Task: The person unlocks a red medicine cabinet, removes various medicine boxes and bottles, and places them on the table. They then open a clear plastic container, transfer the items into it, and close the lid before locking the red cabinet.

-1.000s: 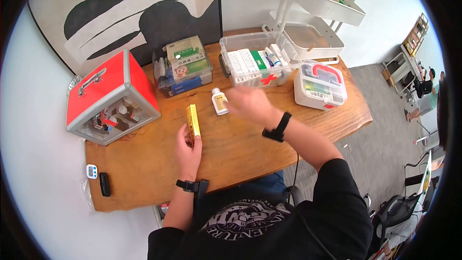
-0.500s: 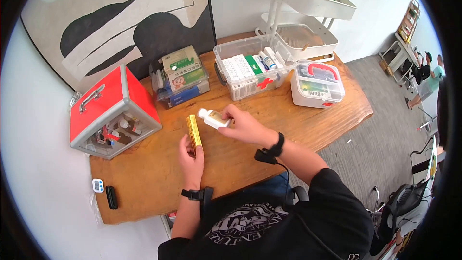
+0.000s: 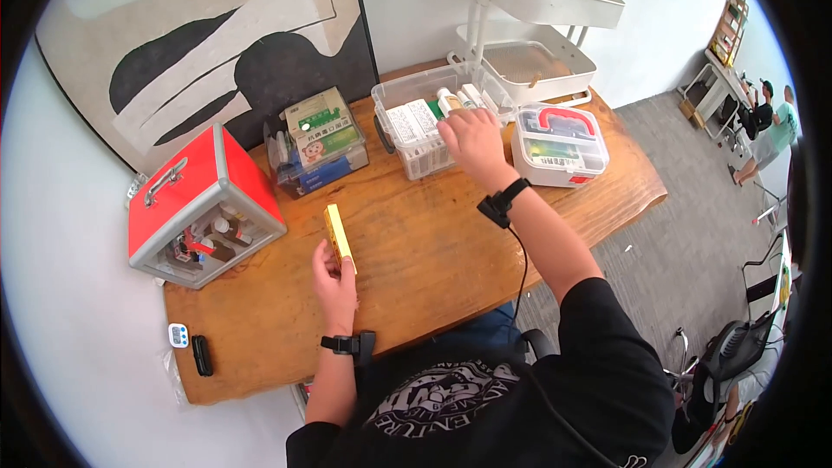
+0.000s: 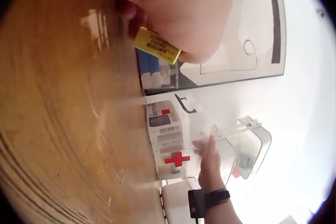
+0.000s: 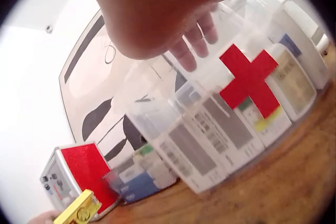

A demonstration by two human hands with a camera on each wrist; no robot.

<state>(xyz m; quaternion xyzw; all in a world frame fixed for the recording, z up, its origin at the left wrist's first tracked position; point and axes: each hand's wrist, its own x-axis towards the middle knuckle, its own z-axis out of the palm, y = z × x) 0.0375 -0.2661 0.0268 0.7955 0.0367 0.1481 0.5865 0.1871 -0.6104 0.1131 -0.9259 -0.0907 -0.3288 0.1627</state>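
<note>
My left hand (image 3: pixel 334 288) grips a slim yellow box (image 3: pixel 339 238) by its lower end, holding it upright over the table's middle; its printed end (image 4: pixel 157 45) shows in the left wrist view. My right hand (image 3: pixel 475 146) is over the front of a clear plastic bin (image 3: pixel 425 160) with a red cross (image 5: pixel 249 80). Its fingers (image 5: pixel 195 43) hang loosely extended inside the bin, with nothing between them. A white bottle with a gold label (image 3: pixel 447 102) stands in the bin among white medicine boxes (image 5: pixel 184 153), close beyond the fingers.
A red case (image 3: pixel 182 199) stands at the left, beside a clear box of medicine packs (image 3: pixel 321 178). To the right is a white first-aid box with a red handle (image 3: pixel 559 160). Behind rises a white shelf cart (image 3: pixel 555 4). A timer (image 3: pixel 178 335) and a black case (image 3: pixel 202 355) lie front left.
My right hand picked the white bottle off the table, carried it to the clear bin and let it go there. My left hand keeps hold of the yellow box.
</note>
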